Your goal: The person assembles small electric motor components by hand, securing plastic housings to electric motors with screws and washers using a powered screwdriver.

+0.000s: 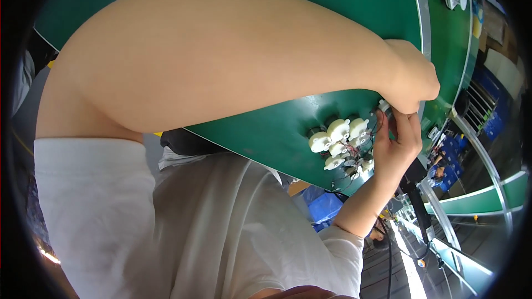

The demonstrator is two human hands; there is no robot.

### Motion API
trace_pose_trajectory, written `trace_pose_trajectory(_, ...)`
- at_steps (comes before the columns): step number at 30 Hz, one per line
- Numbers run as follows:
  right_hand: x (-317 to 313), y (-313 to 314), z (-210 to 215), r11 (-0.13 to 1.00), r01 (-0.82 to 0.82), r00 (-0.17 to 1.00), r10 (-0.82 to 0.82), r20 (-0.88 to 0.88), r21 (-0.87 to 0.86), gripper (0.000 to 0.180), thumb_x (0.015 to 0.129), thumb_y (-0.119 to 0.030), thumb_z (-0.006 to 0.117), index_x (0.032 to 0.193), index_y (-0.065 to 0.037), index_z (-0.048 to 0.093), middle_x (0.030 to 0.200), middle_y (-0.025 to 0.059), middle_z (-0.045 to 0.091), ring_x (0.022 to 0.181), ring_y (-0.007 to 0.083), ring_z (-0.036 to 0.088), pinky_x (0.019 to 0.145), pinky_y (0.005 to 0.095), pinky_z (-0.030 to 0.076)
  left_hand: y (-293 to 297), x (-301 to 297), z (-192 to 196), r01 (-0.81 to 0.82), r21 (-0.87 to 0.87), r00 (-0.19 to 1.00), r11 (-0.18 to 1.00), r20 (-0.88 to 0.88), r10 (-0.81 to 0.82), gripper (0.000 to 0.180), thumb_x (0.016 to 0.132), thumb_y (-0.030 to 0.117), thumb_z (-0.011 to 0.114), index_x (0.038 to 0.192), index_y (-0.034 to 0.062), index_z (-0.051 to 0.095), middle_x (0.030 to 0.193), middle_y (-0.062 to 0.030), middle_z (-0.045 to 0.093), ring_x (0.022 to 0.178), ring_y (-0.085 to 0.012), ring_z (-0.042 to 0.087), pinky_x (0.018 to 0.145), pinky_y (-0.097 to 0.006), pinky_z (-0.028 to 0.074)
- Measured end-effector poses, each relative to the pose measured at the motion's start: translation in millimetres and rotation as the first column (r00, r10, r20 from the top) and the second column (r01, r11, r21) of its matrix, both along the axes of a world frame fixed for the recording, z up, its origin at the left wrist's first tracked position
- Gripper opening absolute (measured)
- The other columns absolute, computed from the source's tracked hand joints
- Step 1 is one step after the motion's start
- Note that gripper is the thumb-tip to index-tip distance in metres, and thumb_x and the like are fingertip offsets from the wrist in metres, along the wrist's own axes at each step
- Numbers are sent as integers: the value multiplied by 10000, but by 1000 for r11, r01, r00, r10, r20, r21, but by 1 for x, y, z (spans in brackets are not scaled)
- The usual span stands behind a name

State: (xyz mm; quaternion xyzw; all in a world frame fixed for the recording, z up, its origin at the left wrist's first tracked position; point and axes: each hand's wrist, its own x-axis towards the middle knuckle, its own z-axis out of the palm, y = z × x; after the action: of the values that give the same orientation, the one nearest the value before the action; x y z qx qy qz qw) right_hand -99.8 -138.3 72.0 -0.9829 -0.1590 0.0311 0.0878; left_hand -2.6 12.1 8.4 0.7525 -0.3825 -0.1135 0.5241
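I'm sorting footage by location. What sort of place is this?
Probably a factory assembly line: several similar white wired parts lie clustered on a green worktop, and a metal-edged green strip runs alongside.

Held the left arm (pixel 238 50) bare and bent at the elbow, angled large across the upper view from left to right. Flexed the left wrist, pointing the left hand (pixel 413 77) downward in a curl, largely hiding its fingertips. Held the shorter-looking right forearm (pixel 367 199) slanting up toward the left hand. Set the right hand (pixel 400 143) just below, raising its bent fingers (pixel 410 126) and standing the thumb (pixel 382 128) apart from them.
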Motion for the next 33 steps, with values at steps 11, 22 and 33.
trace_pose_trajectory(11,2,-3,-1,998,3,999,-1,46,-58,187,808,20,748,987,0,698,776,113,583,627,244,620,576,350,501,-9,-1,-2,-68,-29,994,997,82,70,135,772,164,598,764,63,688,701,-134,676,655,-340,666,582,-468,527)
trace_pose_trajectory(22,-35,-46,2,992,89,996,-90,-6,-86,284,790,-7,782,1066,9,716,783,101,589,621,211,619,555,324,501,-3,-3,-3,-55,-45,996,997,70,58,93,803,167,623,780,83,653,668,-95,648,628,-307,634,584,-451,497)
trace_pose_trajectory(33,-44,-67,-18,980,201,973,-200,118,11,246,822,-80,796,1038,13,722,734,97,606,557,187,599,515,321,479,-10,0,-7,-93,-67,990,993,99,99,107,830,172,621,790,75,647,673,-78,647,655,-294,647,598,-440,500)
